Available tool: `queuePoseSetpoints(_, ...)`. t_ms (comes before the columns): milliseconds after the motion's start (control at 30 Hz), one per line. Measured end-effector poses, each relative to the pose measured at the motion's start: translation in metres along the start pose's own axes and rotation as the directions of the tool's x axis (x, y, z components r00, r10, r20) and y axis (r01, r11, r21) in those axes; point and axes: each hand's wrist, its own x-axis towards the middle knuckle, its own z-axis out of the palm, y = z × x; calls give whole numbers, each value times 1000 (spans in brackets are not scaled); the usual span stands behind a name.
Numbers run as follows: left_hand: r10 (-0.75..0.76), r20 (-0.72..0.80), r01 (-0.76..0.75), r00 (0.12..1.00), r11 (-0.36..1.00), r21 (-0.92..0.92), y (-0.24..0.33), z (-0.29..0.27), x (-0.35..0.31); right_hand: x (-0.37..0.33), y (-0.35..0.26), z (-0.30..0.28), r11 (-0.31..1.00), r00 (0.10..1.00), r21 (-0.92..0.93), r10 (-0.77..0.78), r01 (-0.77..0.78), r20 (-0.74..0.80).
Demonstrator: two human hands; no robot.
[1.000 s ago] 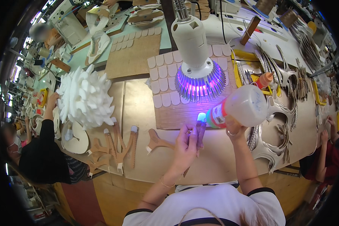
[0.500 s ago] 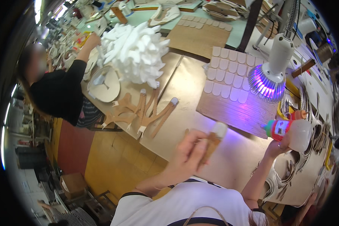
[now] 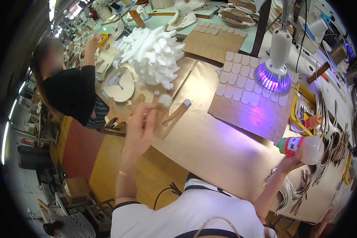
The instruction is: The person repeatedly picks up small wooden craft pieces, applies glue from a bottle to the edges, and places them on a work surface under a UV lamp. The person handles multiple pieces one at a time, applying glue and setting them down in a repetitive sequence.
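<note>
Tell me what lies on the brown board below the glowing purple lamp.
Rows of pale, round-ended pieces lie across the far part of the board. The lamp covers a patch of it, so whatever is behind there cannot be seen.

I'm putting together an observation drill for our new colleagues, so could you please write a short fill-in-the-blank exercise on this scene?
1. The person's right hand holds a squeeze bottle with a ____ cap.
2. The finned lamp is switched ____.
3. The spiky foam-like pile is coloured ____.
4. The blurred, pale-tipped strap in the person's left hand is to the picture's ____ of the lamp.

Missing words: green; on; white; left.
</note>
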Motion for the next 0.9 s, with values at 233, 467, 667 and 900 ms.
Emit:
queuePoseSetpoints(233, -75, 190, 26, 979, 969, 244, -119, 78, -11, -5, -1, -30, 998, 1000, -61, 2, -1, 22)
queuePoseSetpoints(467, 235, 93, -251, 968, 859, 445, -128, 93, -26, -10, -10, -51, 983, 989, -151, 118, -103, 89)
queuePoseSetpoints(667, 283, -141, -243, 949, 937, 250, -66, 127, -22, 0, -33, -74, 977, 964, -210, -18, -39, -264)
queuePoseSetpoints(900, 707, 444, -588, 551, 706, -394, 43, 254, -61, 51, -137, -115, 977, 833, 183, 14, 105, -553)
